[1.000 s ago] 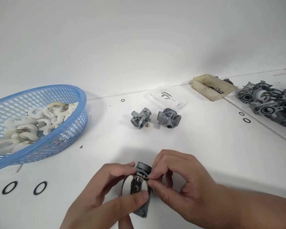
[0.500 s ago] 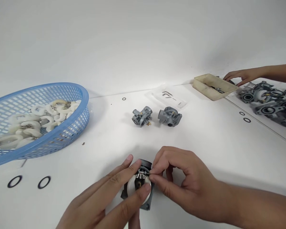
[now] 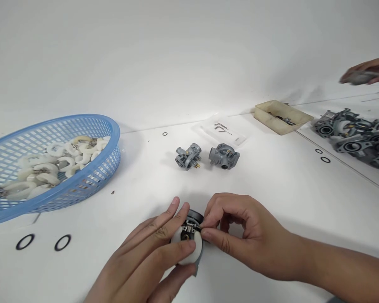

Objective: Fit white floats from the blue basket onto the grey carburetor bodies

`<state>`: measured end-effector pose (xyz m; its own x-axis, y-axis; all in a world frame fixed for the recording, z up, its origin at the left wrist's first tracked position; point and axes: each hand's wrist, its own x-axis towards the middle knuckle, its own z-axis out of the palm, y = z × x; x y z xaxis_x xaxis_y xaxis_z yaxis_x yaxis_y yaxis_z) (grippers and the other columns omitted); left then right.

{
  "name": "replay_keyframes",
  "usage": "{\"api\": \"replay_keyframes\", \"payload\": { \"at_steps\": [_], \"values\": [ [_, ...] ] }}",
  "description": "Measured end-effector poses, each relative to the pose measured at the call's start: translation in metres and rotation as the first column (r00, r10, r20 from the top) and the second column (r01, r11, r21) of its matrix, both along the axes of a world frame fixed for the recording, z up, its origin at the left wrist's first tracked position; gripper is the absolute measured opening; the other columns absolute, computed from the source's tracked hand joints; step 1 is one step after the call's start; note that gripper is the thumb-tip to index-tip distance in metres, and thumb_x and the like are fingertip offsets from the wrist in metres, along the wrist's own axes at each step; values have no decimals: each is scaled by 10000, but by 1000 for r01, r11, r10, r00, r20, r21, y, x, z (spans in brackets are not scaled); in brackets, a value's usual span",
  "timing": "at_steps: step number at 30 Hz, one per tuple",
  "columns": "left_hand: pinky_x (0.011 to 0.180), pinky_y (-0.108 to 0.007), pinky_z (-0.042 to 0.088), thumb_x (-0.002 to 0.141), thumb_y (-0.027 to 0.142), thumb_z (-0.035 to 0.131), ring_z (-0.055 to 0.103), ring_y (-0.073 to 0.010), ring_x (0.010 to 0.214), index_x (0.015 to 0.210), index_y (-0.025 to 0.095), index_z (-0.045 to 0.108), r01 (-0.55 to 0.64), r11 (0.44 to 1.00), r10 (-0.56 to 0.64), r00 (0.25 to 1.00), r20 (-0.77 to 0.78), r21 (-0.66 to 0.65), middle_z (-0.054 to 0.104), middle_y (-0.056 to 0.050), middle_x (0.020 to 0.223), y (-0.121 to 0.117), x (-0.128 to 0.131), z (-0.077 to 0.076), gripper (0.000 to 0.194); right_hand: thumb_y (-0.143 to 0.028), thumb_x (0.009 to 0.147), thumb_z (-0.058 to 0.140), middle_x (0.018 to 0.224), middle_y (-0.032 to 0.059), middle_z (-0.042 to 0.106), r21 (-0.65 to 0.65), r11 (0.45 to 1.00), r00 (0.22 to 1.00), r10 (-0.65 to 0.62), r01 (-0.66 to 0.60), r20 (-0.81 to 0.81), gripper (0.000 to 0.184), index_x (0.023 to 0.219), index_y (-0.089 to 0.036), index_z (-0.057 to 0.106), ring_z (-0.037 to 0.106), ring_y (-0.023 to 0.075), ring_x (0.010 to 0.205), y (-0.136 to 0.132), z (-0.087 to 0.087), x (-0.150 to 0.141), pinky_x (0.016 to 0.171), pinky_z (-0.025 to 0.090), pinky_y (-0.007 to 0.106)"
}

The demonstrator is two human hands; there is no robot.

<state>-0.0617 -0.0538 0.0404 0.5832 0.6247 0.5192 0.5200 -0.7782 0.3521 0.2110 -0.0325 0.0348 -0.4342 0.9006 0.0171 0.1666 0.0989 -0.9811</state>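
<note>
In the head view my left hand [image 3: 145,252] wraps round a grey carburetor [image 3: 196,215] low in the middle, thumb pressing on its white ring-shaped float [image 3: 194,252]. Most of the body is covered by the float and my fingers. A small metal hinge [image 3: 188,228] shows at the top of the float. From the right side, my right hand [image 3: 240,235] pinches a thin pin at this hinge between thumb and forefinger; the fingertips largely hide it. Two more grey carburetors [image 3: 188,156] [image 3: 224,156] stand on the white table just beyond.
A blue basket [image 3: 91,176] with several white floats stands left. Small pins [image 3: 221,127] lie on a clear bag [image 3: 208,130]. Right are a cream tray [image 3: 271,124], a carburetor pile [image 3: 356,139] and another person's hand [image 3: 372,69] with a blurred grey thing. Black O-rings [image 3: 63,243] lie about.
The other person's hand has left the cream tray's side and risen to the upper right with a grey thing. My hands and the carburetor have tilted slightly; my right hand keeps its pinch.
</note>
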Motion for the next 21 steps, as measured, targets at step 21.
{"api": "replay_keyframes", "payload": {
  "at_steps": [21],
  "values": [
    [1086, -272, 660, 1130, 408, 664, 830, -259, 1280, 1415, 279, 727, -55, 997, 55, 998, 7, -58, 806, -84, 1471, 2, -6, -11, 319, -310, 988, 815, 902, -4, 733, 1, 999, 999, -39, 39, 28, 134, 916, -213, 758, 667, 132, 769, -5, 5, 0, 727, 589, 263]
  ]
}}
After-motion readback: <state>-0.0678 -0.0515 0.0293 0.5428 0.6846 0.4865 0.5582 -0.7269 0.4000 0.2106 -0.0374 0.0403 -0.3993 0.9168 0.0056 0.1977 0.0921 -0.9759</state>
